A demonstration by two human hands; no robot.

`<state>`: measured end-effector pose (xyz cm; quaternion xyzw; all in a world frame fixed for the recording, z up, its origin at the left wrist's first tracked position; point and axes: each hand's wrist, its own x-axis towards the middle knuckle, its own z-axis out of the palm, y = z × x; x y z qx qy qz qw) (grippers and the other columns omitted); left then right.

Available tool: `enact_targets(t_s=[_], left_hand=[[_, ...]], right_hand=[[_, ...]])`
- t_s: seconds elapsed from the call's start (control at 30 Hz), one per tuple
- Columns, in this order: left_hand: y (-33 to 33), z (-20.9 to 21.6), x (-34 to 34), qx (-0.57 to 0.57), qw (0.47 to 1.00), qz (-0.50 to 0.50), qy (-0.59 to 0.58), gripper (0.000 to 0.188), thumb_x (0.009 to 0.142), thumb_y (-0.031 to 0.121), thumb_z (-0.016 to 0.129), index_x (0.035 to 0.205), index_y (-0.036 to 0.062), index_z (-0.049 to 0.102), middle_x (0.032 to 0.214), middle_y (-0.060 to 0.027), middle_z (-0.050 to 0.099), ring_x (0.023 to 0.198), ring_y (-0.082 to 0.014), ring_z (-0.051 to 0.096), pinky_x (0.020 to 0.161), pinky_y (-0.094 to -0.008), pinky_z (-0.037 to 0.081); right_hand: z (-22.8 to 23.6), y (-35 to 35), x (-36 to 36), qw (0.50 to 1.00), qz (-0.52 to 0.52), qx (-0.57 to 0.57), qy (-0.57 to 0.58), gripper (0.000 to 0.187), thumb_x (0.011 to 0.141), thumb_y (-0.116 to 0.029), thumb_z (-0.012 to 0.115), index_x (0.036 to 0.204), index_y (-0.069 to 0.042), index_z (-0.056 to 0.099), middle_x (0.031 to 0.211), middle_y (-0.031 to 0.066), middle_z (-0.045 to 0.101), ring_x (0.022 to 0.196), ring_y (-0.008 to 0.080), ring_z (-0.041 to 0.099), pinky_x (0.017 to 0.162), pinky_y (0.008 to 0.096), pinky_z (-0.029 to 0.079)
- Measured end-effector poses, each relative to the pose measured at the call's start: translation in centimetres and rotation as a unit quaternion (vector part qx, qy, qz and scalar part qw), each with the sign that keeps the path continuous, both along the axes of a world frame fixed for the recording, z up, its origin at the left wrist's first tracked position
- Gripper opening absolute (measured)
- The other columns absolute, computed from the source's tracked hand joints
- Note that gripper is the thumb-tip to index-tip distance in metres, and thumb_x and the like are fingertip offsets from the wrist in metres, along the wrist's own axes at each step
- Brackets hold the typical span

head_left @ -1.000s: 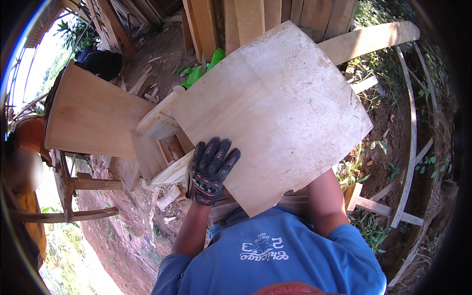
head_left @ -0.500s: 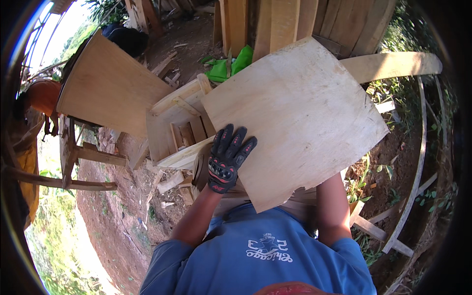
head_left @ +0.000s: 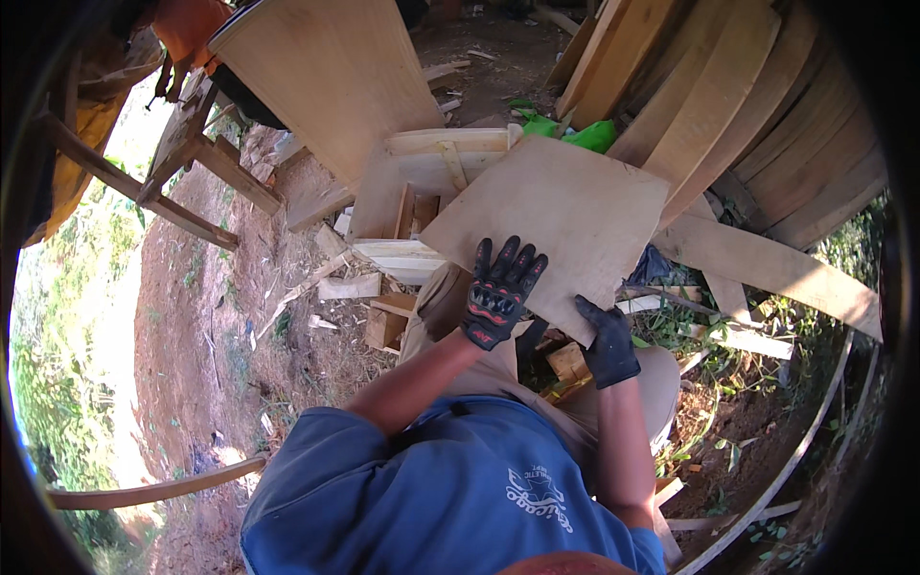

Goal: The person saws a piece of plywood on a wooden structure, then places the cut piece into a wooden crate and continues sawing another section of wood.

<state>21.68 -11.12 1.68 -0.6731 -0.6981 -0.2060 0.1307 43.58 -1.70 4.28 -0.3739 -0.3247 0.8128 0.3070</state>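
Note:
A pale plywood panel [head_left: 570,211] lies tilted in front of me, its far left part over an open wooden box frame [head_left: 401,251]. My left hand [head_left: 498,295], in a black glove with red marks, rests on the panel's near left part with its fingers spread. At the near right corner my right hand [head_left: 608,347], also gloved in black, grips the edge; the thumb lies along the top, and the other fingers are partly hidden. Small inner slats [head_left: 412,213] show inside the frame, whose right part the panel covers.
Another large plywood sheet [head_left: 326,81] stands beyond the frame. Long boards [head_left: 714,81] lean at the far right, near a green bag [head_left: 589,134]. A curved plank [head_left: 767,264] crosses on the right. Wood offcuts [head_left: 350,287] litter the dirt. An orange-clothed person [head_left: 192,29] is at far left.
The panel has come down and away from me and lies further over my knees. My right hand, hidden beneath it before, now shows at its near corner. My view has turned.

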Motion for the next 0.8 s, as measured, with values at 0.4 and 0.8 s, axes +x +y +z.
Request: enact_targets(t_s=[0.4,0.8], left_hand=[[-9.7,-1.3,-6.9,0.204,0.824,0.248,-0.467,0.084,0.104,0.045,0.073,0.167,0.0024,0.037,0.17,-0.0182,0.044,0.157,-0.0326,0.044,0.129,-0.0504,0.036],[-4.2,-0.6,-8.7,0.128,0.305,-0.064,-0.942,0.056,0.105,0.021,0.068,0.156,0.0051,0.05,0.151,-0.0118,0.061,0.142,-0.0301,0.059,0.121,-0.0514,0.048]], right_hand=[[-1.7,-0.2,-3.0,0.993,0.072,0.097,0.002,0.045,0.096,-0.003,0.079,0.137,0.006,0.065,0.127,0.0175,0.076,0.111,0.03,0.077,0.095,0.0434,0.066],[-2.5,-1.6,-4.6,0.998,0.051,-0.02,0.026,0.043,0.099,-0.008,0.08,0.138,0.003,0.065,0.124,0.0144,0.077,0.104,0.0248,0.077,0.084,0.0389,0.066]])
